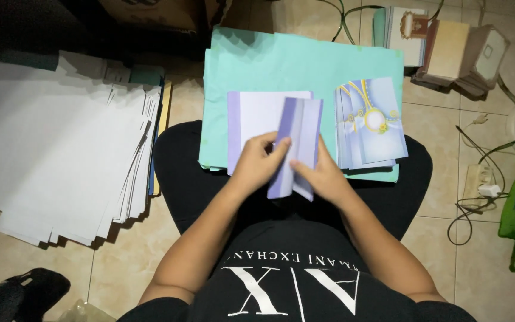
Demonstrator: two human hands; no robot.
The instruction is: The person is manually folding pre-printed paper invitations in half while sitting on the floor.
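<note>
Card point(298, 146), lilac and half folded, sits clamped in both my grips over my lap, left hand point(257, 164) pinching its near fold, right hand point(323, 179) closed on its lower edge, above the teal sheets' point(281, 65) near edge.

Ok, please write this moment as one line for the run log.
left hand: holds folded lilac card | right hand: holds same card | beside: printed card stack on teal paper
</note>
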